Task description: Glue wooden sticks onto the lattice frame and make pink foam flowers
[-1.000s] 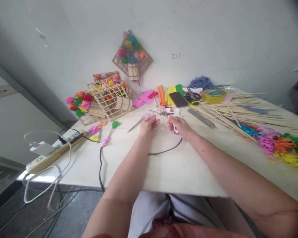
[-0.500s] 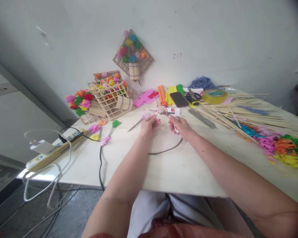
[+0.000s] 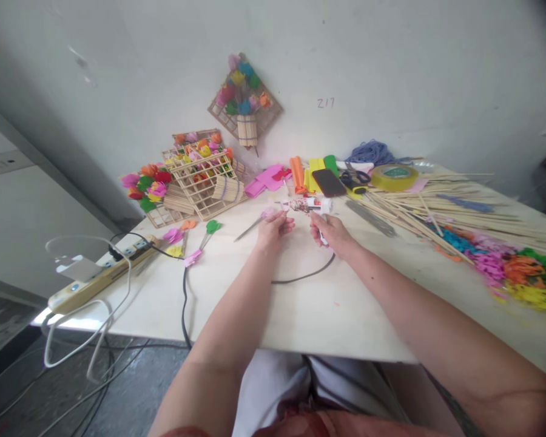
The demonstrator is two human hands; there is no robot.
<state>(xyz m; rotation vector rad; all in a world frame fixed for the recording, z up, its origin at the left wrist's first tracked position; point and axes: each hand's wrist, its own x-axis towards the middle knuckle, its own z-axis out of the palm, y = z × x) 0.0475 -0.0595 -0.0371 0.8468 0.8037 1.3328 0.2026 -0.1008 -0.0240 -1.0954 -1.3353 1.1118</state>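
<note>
My right hand [image 3: 331, 233] is closed around the handle of a white hot glue gun [image 3: 325, 206]. Its nozzle points left, and a black cord runs from below my fist. Just left of it, my left hand [image 3: 273, 227] is closed, thumb and fingers together, at a pale pink paper flower [image 3: 267, 212]. The grey stem [image 3: 248, 230] of that flower slants down to the left, above the table. My fingers hide part of the flower. The gun's tip passes just beyond my left fingertips; whether they touch I cannot tell.
Small paper flowers [image 3: 213, 227] and a power strip [image 3: 102, 273] lie at left. Flower-filled stick lattices [image 3: 204, 182] stand behind; one hangs on the wall. At right are a phone [image 3: 328, 182], scissors [image 3: 355, 179], a tape roll [image 3: 395, 177], sticks [image 3: 482, 212] and coloured paper pieces [image 3: 523, 267].
Both hands, the glue gun and the flower keep nearly the same place. The whole view has shifted only very slightly.
</note>
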